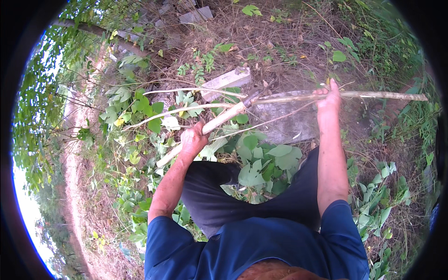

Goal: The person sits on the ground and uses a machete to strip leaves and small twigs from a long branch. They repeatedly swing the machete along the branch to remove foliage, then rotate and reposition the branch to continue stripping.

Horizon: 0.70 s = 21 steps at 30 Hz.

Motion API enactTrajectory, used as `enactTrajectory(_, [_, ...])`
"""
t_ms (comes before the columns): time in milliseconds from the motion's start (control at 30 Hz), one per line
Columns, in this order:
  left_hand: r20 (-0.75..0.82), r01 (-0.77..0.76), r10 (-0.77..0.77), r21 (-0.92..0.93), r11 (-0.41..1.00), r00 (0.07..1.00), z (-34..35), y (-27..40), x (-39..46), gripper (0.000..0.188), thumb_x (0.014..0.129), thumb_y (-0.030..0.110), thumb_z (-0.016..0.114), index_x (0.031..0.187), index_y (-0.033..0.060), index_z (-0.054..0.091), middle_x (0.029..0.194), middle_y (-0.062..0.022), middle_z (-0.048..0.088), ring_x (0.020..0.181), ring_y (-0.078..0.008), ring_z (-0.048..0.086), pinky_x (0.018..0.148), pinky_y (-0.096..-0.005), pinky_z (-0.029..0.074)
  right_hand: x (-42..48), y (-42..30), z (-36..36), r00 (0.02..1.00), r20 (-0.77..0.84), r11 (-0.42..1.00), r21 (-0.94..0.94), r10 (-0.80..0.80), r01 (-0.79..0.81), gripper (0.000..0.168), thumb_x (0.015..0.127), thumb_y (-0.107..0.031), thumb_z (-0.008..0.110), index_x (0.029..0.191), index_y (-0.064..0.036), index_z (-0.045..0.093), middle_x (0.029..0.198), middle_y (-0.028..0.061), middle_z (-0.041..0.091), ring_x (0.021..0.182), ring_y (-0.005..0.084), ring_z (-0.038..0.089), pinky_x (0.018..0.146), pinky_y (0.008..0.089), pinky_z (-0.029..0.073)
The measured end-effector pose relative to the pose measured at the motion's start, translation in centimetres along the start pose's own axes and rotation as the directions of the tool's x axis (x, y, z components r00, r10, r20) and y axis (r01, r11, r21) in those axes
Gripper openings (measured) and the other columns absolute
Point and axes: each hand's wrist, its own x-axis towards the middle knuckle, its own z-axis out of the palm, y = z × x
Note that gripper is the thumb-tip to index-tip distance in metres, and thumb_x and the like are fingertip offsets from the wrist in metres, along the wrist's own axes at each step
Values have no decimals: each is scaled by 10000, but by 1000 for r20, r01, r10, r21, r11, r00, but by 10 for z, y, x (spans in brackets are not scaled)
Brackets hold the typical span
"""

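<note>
My left hand [193, 140] grips the pale wooden handle [224, 119] of a cutting tool. Its dark metal head [249, 100] lies against a branch, and the blade's shape is hard to make out. My right hand [329, 96] is closed around that long pale branch [381, 95], thumb raised along it. To the left the branch forks into thinner stems [182, 110], which pass behind or beside the tool's head. Below the branch is a flat grey stone slab [288, 122]. Broad green leaves [252, 171] lie between my knees.
A pale rectangular block [227, 82] rests beyond the tool. More blocks [196, 15] lie among dry grass at the top. Leafy shrubs [42, 115] and a dirt path [71, 147] are at left. Cut leafy stems [381, 199] lie at right.
</note>
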Motion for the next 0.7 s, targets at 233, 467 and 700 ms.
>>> enactTrajectory(233, [48, -24, 28, -78, 997, 998, 20, -5, -7, 305, 771, 290, 769, 934, 86, 611, 742, -203, 673, 720, -405, 673, 680, -502, 533, 2, -1, -4, 998, 68, 1000, -2, -14, 14, 262, 905, -214, 662, 761, -99, 476, 531, 0, 392, 456, 158, 416, 500, 323, 420])
enactTrajectory(467, [110, 42, -24, -165, 985, 994, 28, 0, -12, 335, 771, 287, 782, 992, 80, 639, 831, -178, 697, 803, -367, 683, 750, -459, 528, -7, -3, -1, 983, 173, 998, 24, -69, 66, 252, 901, -208, 664, 759, -109, 480, 534, -3, 421, 462, 157, 432, 519, 333, 433])
enactTrajectory(700, [170, 68, -29, -231, 970, 985, 31, 8, -12, 374, 757, 277, 789, 1050, 88, 654, 912, -173, 702, 882, -357, 676, 799, -442, 519, -12, -7, 4, 980, 192, 998, 28, -56, 52, 276, 890, -233, 674, 729, -119, 480, 532, -11, 417, 468, 158, 432, 539, 330, 428])
